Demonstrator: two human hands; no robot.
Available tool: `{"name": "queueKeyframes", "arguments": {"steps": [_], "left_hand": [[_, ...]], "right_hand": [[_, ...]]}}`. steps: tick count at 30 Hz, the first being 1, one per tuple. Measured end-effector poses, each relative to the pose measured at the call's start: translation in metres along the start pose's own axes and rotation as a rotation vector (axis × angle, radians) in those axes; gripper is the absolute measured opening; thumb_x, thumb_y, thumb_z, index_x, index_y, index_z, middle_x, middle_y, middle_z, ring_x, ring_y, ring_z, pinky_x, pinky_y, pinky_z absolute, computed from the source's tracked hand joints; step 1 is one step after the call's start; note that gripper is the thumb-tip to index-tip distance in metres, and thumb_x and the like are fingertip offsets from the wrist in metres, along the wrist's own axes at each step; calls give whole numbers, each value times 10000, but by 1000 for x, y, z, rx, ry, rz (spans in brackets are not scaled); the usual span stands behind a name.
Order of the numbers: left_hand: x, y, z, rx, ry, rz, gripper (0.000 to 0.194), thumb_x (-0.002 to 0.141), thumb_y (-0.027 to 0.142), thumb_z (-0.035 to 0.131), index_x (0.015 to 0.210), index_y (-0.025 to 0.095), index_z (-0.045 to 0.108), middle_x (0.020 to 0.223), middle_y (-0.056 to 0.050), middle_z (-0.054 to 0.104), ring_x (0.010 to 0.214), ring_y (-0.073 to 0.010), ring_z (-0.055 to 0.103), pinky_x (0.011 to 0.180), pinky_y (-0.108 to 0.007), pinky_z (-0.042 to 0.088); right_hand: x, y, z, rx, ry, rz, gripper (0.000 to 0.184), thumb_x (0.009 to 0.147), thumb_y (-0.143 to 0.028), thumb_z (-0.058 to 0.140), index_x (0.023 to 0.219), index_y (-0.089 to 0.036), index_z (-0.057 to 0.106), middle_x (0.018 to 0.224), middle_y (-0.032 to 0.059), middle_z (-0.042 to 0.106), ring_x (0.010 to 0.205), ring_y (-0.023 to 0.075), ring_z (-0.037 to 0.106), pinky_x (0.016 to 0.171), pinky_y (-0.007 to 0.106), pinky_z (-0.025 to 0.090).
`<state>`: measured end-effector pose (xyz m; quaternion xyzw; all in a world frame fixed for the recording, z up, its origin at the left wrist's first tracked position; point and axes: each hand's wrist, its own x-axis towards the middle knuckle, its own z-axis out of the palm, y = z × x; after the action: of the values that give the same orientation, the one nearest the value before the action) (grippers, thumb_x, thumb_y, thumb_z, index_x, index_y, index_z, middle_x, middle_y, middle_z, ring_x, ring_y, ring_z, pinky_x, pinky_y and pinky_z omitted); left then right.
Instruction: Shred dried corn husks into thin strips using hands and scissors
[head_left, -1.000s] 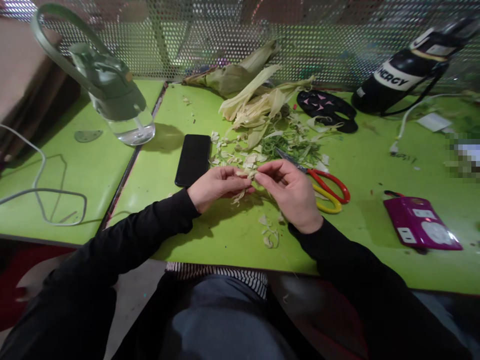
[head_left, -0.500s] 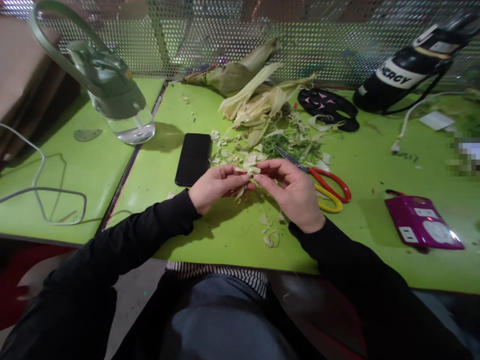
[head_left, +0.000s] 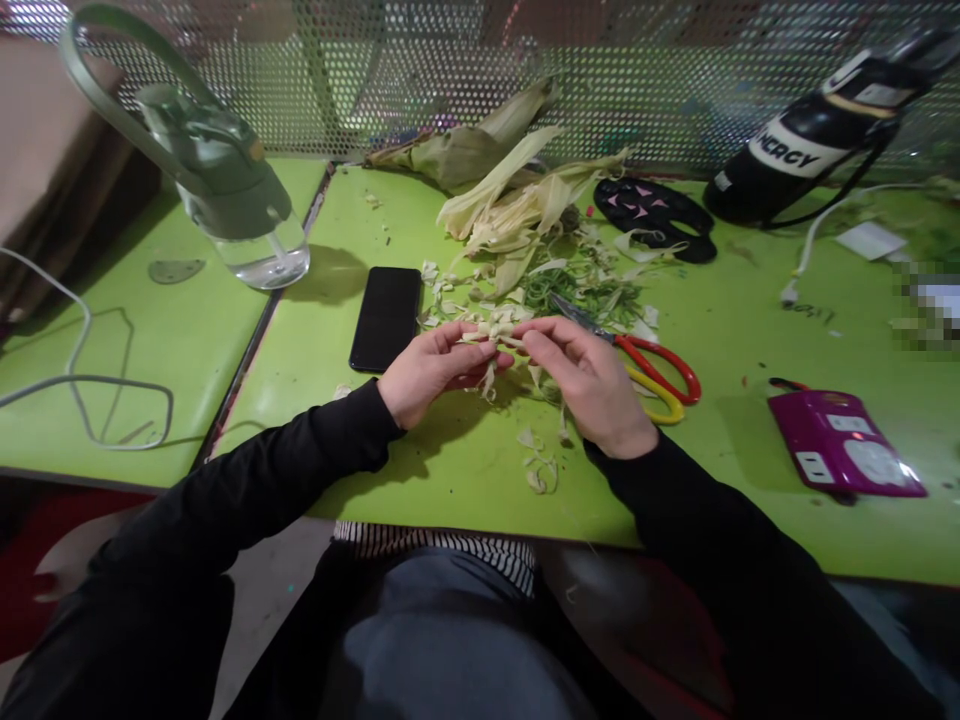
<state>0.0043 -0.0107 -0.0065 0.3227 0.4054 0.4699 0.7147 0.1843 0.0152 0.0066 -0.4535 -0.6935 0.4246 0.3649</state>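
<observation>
My left hand (head_left: 431, 370) and my right hand (head_left: 589, 380) meet over the green table (head_left: 465, 470), both pinching a small pale strip of corn husk (head_left: 496, 338) between thumbs and fingertips. Short husk ends hang below the fingers. Cut husk scraps (head_left: 540, 465) lie on the table just in front of my hands. Red and yellow handled scissors (head_left: 649, 370) rest right beside my right hand. A pile of whole corn husks (head_left: 510, 200) and green trimmings (head_left: 585, 285) lies behind my hands.
A black phone (head_left: 388, 317) lies left of my hands. A clear water bottle with a green lid (head_left: 225, 190) stands at the back left. A magenta power strip (head_left: 840, 445), a black mask-like piece (head_left: 652, 215), a black bottle (head_left: 810, 140) and cables sit around the right and left sides.
Both hands have shifted slightly away from me with the husk strip, and the fingers have reworked their pinch on it. Nothing else on the table has moved.
</observation>
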Motion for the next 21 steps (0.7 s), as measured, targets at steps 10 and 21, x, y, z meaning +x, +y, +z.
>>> {"name": "queueKeyframes", "arguments": {"steps": [10, 21], "left_hand": [[2, -3, 1, 157, -1, 90, 127, 811, 143, 681, 857, 138, 562, 746, -16, 701, 676, -90, 629, 611, -222, 416], [-1, 5, 6, 157, 52, 103, 63, 852, 134, 630, 824, 123, 573, 720, 4, 661, 603, -43, 578, 609, -187, 450]], "right_hand": [[3, 5, 1, 184, -11, 97, 197, 794, -389, 716, 880, -212, 707, 861, 1, 702, 793, 146, 626, 777, 296, 491], [5, -7, -18, -221, -53, 4, 334, 879, -466, 569, 1053, -195, 659, 1024, 78, 699, 859, 202, 645, 766, 348, 518]]}}
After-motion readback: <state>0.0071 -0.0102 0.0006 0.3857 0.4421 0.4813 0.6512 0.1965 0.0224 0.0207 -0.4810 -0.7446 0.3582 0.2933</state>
